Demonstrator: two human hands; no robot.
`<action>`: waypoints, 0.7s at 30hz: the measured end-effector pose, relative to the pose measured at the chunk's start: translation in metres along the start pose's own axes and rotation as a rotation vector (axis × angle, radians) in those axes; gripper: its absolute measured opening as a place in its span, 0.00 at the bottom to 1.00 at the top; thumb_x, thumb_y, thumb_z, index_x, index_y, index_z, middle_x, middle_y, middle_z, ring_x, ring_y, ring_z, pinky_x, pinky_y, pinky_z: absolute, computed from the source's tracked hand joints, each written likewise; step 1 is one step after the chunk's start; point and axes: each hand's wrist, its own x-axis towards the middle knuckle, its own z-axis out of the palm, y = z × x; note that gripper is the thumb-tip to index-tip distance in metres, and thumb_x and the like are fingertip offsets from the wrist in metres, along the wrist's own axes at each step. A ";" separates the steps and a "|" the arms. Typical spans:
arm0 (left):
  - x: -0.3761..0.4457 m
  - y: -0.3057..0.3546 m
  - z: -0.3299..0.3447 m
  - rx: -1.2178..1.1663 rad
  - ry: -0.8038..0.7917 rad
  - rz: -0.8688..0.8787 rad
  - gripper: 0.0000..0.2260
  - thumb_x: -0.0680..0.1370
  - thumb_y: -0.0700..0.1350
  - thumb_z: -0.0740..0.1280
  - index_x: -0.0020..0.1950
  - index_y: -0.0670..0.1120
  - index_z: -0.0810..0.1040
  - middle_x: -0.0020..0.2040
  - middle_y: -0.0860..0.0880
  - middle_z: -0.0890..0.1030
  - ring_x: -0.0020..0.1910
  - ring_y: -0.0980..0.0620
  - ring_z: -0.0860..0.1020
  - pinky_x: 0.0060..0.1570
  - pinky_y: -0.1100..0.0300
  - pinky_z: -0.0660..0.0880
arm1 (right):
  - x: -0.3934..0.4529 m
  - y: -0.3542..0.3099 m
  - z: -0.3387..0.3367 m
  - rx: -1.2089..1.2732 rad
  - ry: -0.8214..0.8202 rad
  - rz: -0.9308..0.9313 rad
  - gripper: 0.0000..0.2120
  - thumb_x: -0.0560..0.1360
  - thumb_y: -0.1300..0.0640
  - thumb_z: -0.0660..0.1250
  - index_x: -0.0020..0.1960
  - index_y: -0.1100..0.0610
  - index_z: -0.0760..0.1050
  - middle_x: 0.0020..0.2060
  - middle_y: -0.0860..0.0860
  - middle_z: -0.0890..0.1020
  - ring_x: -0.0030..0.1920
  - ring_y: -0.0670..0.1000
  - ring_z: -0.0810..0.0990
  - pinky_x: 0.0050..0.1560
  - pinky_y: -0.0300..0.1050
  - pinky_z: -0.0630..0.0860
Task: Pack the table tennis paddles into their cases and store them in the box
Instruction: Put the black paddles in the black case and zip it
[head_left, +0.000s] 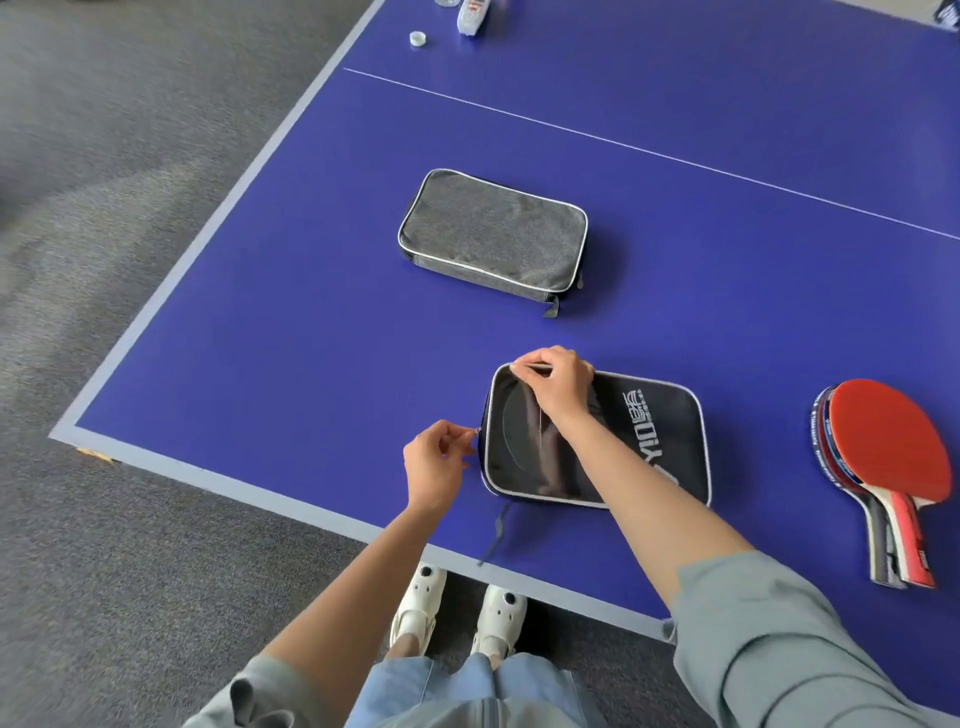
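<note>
black case (644, 441): left hand (436, 462) pinches zipper, right hand (556, 384) grips corner.

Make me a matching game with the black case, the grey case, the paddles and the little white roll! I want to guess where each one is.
Things:
1. black case
2. grey case
3. paddles
4. little white roll

Places:
A. far away, near the table's left edge
B. stacked at the right
C. under both hands
D. mid-table, nobody touching it

Pairs: 1-C, 2-D, 3-B, 4-A
</note>
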 end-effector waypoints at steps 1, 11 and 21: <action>-0.003 -0.003 -0.001 -0.014 0.021 -0.010 0.07 0.77 0.37 0.65 0.39 0.42 0.79 0.37 0.47 0.82 0.35 0.50 0.82 0.40 0.56 0.80 | 0.002 0.000 0.000 -0.001 0.043 0.063 0.06 0.72 0.51 0.71 0.43 0.54 0.83 0.45 0.49 0.84 0.51 0.52 0.78 0.56 0.47 0.63; -0.003 -0.003 -0.008 0.053 0.059 0.019 0.06 0.77 0.37 0.66 0.40 0.42 0.80 0.37 0.47 0.82 0.38 0.47 0.81 0.44 0.56 0.77 | 0.001 0.009 -0.011 -0.036 0.142 0.230 0.09 0.77 0.53 0.64 0.49 0.55 0.81 0.51 0.53 0.83 0.55 0.55 0.76 0.59 0.49 0.63; -0.006 0.004 -0.001 -0.043 0.026 -0.112 0.05 0.75 0.45 0.66 0.46 0.45 0.79 0.44 0.49 0.82 0.40 0.54 0.78 0.36 0.63 0.76 | -0.026 0.018 -0.044 0.022 -0.027 0.006 0.15 0.74 0.59 0.68 0.60 0.56 0.77 0.58 0.53 0.79 0.61 0.54 0.74 0.65 0.47 0.66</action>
